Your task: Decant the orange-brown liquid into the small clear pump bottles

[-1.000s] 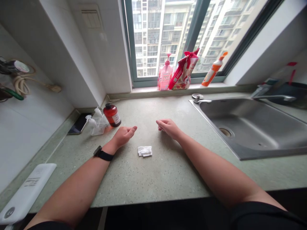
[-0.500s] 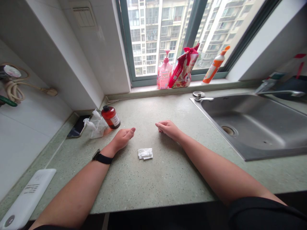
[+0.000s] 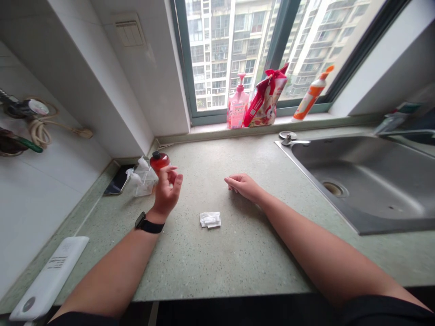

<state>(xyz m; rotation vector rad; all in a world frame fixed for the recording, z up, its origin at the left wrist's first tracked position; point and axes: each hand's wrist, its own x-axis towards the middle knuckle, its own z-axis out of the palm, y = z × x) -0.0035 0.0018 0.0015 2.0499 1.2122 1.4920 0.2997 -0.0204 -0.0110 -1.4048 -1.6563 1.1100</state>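
Observation:
My left hand (image 3: 167,190), with a black watch on its wrist, is raised in front of a red-brown bottle (image 3: 159,160) with a black cap. Its thumb and fingers are apart and hold nothing; they hide the lower part of the bottle, and I cannot tell whether they touch it. Resting on the counter with loosely curled fingers, my right hand (image 3: 244,186) is closed, and nothing shows in it. A folded white tissue (image 3: 210,219) lies between my forearms. Left of the bottle stands a clear plastic container (image 3: 144,183) with white pump tops.
A dark phone (image 3: 117,180) lies by the wall, and a white device (image 3: 50,276) at the near left edge. The steel sink (image 3: 340,219) is on the right. On the windowsill stand a pink pump bottle (image 3: 237,108), a red bag (image 3: 268,102) and an orange-white bottle (image 3: 311,97).
My left hand has gone from a closed fist on the counter to a raised, opened hand in front of the bottle. My right hand stays in place. The view has shifted slightly.

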